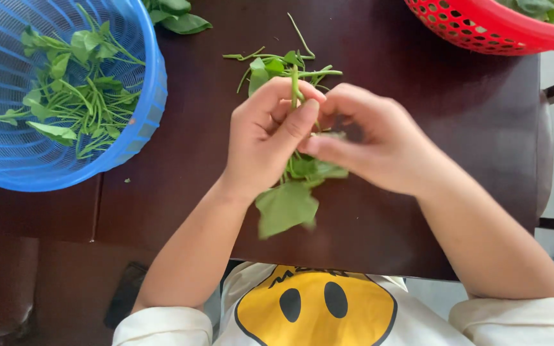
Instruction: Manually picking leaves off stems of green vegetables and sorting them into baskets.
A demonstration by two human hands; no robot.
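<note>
My left hand [265, 131] and my right hand [370, 138] meet over the dark wooden table [418, 77], both pinching one green leafy stem [294, 80]. The stem's top pokes up between my left fingers. Its broad leaves [286, 205] hang below my hands toward my body. A small heap of picked stems and leaves [277, 64] lies on the table just beyond my fingers.
A blue plastic basket [152, 83] with several green stalks stands at the left. A red perforated basket [482, 29] holding greens sits at the top right corner. Loose leaves [177, 16] lie at the top edge. The table's right edge runs near a chair.
</note>
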